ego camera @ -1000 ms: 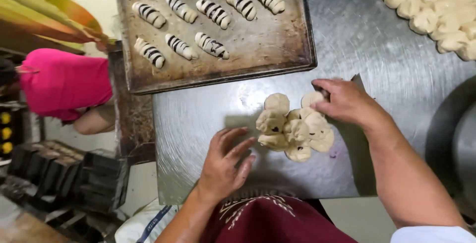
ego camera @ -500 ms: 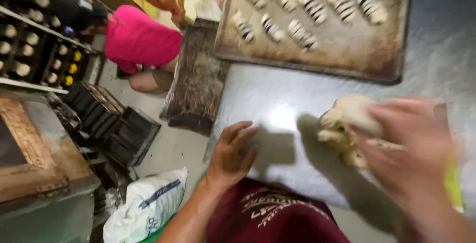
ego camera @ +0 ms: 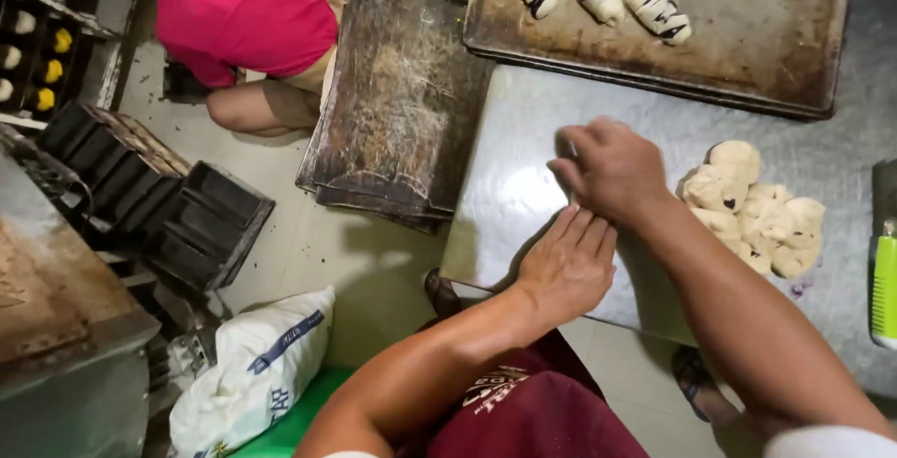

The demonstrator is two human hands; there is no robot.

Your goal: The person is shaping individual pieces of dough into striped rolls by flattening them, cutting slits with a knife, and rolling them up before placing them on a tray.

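Steel table [ego camera: 523,187] bears: baking tray [ego camera: 747,56] at twelve o'clock, dough pile [ego camera: 757,210] at three o'clock.

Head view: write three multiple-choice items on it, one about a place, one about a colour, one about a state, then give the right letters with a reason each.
1. Where does the pile of dough pieces lie?
A. on the steel table, beside the right forearm
B. on the floor
C. on the baking tray

2. What colour is the top of the person crouching at upper left?
A. green
B. pink
C. white

3. How is the left hand held?
A. clenched in a fist
B. flat, palm down on the table
C. raised, gripping a knife

Answers:
1 A: the pile sits on bare steel below the baking tray.
2 B: the top is bright pink.
3 B: its fingers are stretched out on the steel, just under the right hand.
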